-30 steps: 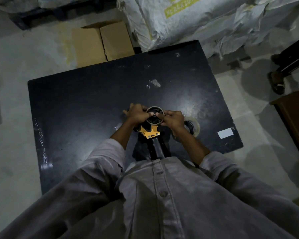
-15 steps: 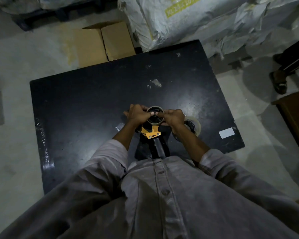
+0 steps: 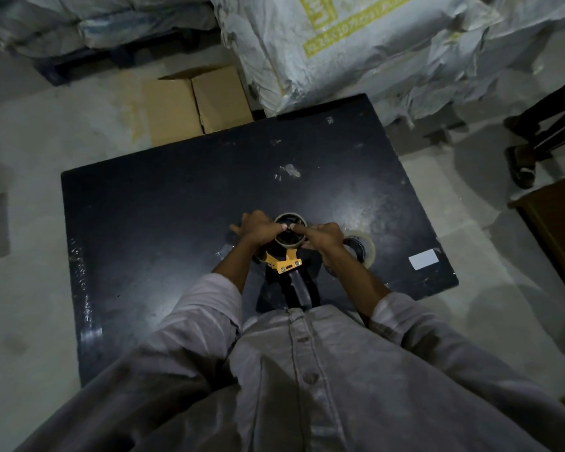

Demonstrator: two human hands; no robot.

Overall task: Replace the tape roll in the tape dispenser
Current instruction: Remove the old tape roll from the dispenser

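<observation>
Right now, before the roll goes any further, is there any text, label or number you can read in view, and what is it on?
Nothing can be read for certain.
Yellow print on the white sack behind the table: a line of characters under a box shape, too blurred and cut off to quote.
White label on the black table: appears blank.
Yellow tape dispenser and spare tape roll: no readable marking.

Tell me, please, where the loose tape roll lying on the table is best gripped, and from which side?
Probably by its far-right rim, coming from above. The loose roll lies flat on the table, open core up, so finger and thumb could pinch across the band there. Its near-left edge is hidden behind the right hand, which with the left hand is on the dispenser.
</observation>
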